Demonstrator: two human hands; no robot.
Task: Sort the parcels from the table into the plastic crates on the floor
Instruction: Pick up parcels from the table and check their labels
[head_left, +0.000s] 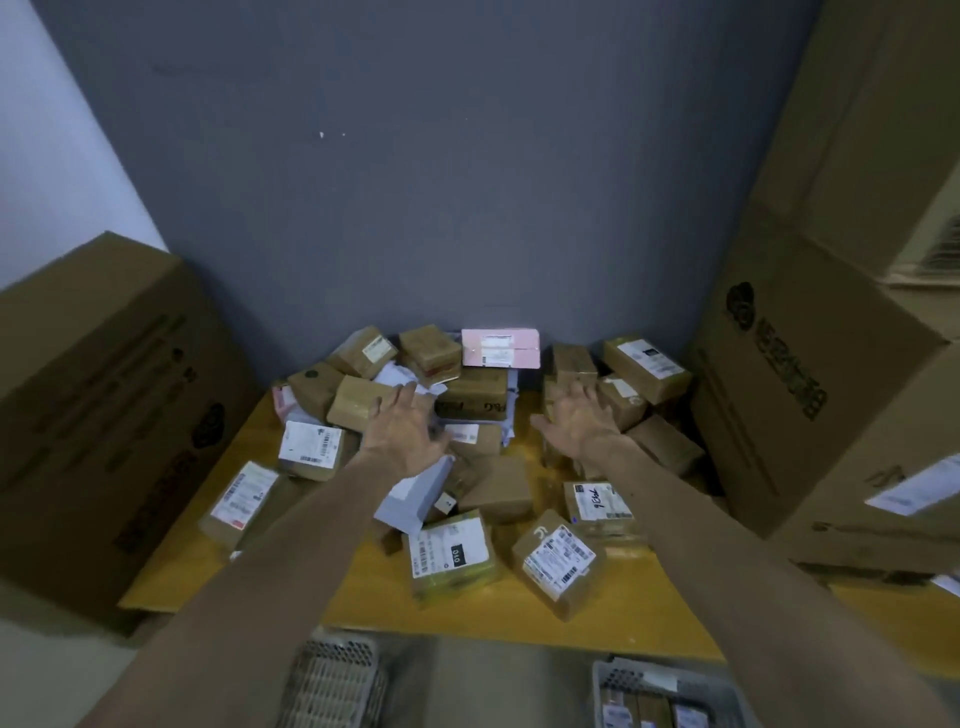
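Crates under outstretched forearms; left hand, right hand both spread wide, empty, over parcels.

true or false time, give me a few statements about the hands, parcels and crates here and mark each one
1. Neither the left hand nor the right hand grips a parcel. True.
2. The pink parcel lies at the near edge of the tabletop. False: it sits at the back, against the grey wall.
3. The right crate already holds parcels. True.
4. The tabletop is blue. False: it is yellow.
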